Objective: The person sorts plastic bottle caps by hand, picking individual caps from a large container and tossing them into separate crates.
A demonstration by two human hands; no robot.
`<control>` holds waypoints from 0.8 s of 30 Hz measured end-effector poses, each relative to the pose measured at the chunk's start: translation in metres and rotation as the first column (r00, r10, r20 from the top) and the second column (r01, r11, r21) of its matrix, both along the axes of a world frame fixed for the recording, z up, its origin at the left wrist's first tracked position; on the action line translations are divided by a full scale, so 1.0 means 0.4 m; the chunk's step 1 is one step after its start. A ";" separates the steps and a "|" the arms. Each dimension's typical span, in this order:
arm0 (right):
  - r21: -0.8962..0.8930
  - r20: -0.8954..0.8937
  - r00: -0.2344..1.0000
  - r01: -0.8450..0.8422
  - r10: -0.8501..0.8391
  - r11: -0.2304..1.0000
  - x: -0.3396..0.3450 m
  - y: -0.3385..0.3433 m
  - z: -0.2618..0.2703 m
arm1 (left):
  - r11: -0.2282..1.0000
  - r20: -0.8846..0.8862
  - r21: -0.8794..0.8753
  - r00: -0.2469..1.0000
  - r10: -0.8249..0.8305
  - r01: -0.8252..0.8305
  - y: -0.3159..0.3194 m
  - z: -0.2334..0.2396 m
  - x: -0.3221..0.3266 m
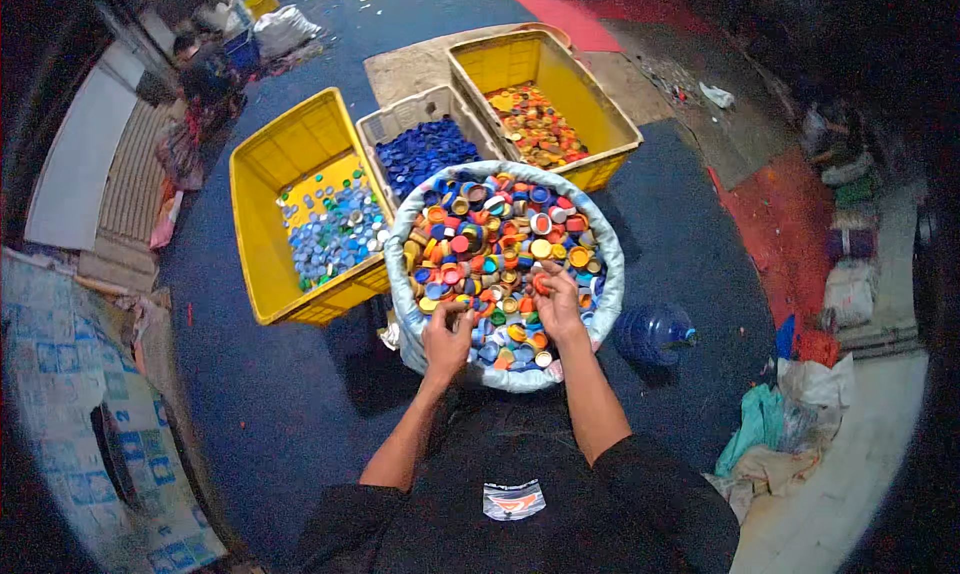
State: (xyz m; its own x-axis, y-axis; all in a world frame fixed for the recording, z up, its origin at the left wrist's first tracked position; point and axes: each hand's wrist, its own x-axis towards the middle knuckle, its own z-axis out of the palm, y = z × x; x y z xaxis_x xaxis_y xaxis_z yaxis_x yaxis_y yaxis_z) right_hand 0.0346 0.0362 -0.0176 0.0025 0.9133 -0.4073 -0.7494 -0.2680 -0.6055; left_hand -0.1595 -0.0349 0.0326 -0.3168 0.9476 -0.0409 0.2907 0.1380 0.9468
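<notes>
A round container with a pale, cloth-like rim (616,274) stands right in front of me, heaped with plastic bottle caps (480,255) of mixed colours. Over its right part, my right hand (556,304) pinches a red-orange bottle cap (540,282) between thumb and fingers. My left hand (448,341) hovers at the lower left of the heap, thumb and fingers curled close to the caps. Whether a cap sits in those left fingertips is too small to tell.
Beyond the container are a yellow crate (259,199) with light blue and green caps, a whitish crate (367,128) with dark blue caps, and a yellow crate (600,124) with red and orange caps. A large blue water bottle (652,334) lies at right. Another person (206,75) is at upper left.
</notes>
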 end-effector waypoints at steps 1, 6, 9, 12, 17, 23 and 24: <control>0.028 -0.060 0.998 0.010 -0.008 1.000 0.009 -0.014 -0.001 | 0.998 -0.082 0.043 0.995 -0.052 0.055 0.027 0.009 0.013; -0.098 -0.148 0.986 0.067 -0.081 0.993 0.031 -0.100 0.038 | 0.955 -0.496 0.153 0.856 -0.147 0.253 0.185 -0.016 0.060; -0.037 -0.154 0.988 0.022 -0.027 0.999 0.034 -0.133 0.064 | 0.902 -0.692 0.235 0.714 -0.106 0.362 0.272 -0.050 0.082; -0.086 -0.197 0.980 0.024 -0.040 0.996 0.039 -0.154 0.056 | 0.887 -0.745 0.214 0.655 -0.123 0.410 0.322 -0.054 0.118; -0.097 -0.199 0.980 0.007 -0.026 0.995 0.050 -0.172 0.051 | 0.893 -0.844 0.140 0.523 -0.118 0.428 0.359 -0.108 0.139; -0.143 -0.175 0.984 -0.010 -0.015 0.990 0.047 -0.175 0.061 | 0.881 -0.778 0.187 0.614 -0.138 0.434 0.357 -0.109 0.128; -0.136 -0.188 0.982 -0.008 -0.018 0.991 0.048 -0.174 0.056 | 0.871 -0.733 0.215 0.662 -0.154 0.441 0.356 -0.099 0.126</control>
